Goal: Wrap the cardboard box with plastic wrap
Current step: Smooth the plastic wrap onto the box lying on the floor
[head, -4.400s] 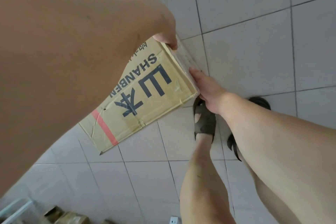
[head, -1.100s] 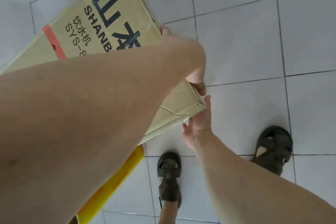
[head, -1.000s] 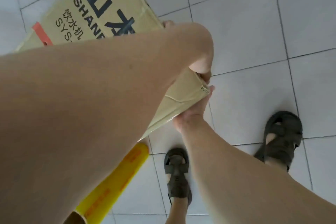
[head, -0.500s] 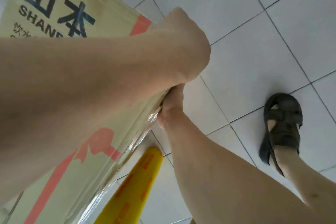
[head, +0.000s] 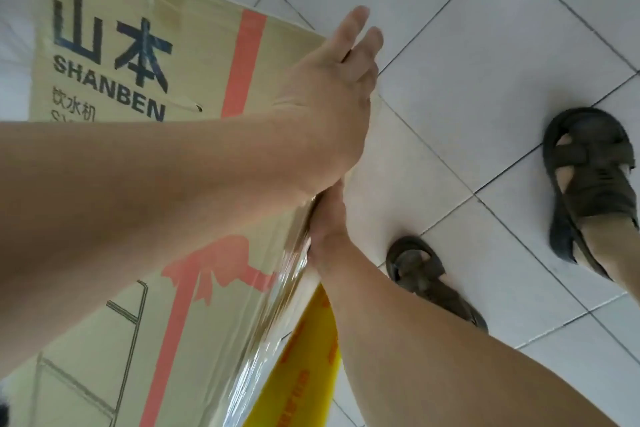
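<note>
The cardboard box (head: 145, 184) stands tilted on the tiled floor (head: 485, 45). Plastic wrap (head: 277, 305) covers its near edge; the upper printed face appears bare. Left hand (head: 332, 97) lies flat on the box, fingers straight and together. Right hand (head: 327, 229) sits at the wrapped edge; its fingers are hidden. The yellow roll (head: 304, 367) lies below the box. Judged partly done.

floor (head: 485, 45): pale square tiles | dark grout lines | even daylight
</note>
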`<act>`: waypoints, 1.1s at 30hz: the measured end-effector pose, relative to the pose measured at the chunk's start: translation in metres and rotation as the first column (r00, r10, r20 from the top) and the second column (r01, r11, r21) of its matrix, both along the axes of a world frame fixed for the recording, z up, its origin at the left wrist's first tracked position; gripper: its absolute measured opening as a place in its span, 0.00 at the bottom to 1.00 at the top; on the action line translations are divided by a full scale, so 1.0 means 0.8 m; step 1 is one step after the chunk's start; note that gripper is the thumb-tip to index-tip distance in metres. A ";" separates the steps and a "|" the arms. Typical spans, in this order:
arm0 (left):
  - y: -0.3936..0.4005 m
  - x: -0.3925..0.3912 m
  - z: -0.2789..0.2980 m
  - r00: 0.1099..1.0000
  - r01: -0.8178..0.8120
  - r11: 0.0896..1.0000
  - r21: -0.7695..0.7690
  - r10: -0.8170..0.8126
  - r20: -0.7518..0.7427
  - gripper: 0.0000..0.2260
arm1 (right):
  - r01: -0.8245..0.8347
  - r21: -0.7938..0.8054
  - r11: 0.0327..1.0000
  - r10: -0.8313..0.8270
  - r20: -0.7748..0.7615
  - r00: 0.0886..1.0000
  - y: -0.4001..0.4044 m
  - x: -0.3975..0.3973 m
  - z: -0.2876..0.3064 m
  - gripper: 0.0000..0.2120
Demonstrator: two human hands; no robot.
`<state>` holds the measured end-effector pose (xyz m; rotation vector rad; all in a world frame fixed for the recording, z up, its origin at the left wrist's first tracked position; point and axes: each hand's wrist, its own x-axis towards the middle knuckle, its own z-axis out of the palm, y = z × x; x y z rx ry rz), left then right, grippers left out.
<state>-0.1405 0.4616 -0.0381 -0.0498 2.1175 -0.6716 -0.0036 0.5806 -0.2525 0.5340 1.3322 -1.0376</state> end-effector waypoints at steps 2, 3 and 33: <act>0.017 0.024 -0.001 0.984 0.059 0.997 0.041 -0.065 0.166 0.31 | 0.055 0.061 0.997 -0.060 0.079 0.995 -0.001 -0.001 0.011 0.52; 0.027 0.038 -0.002 0.982 0.101 0.994 0.043 -0.106 0.154 0.32 | 0.081 0.065 0.995 -0.088 0.118 0.989 0.004 0.003 0.015 0.54; 0.072 0.119 -0.013 0.999 -0.023 0.986 -0.162 0.016 -0.049 0.51 | 0.011 0.112 0.994 -0.011 -0.002 1.000 0.060 0.081 0.061 0.42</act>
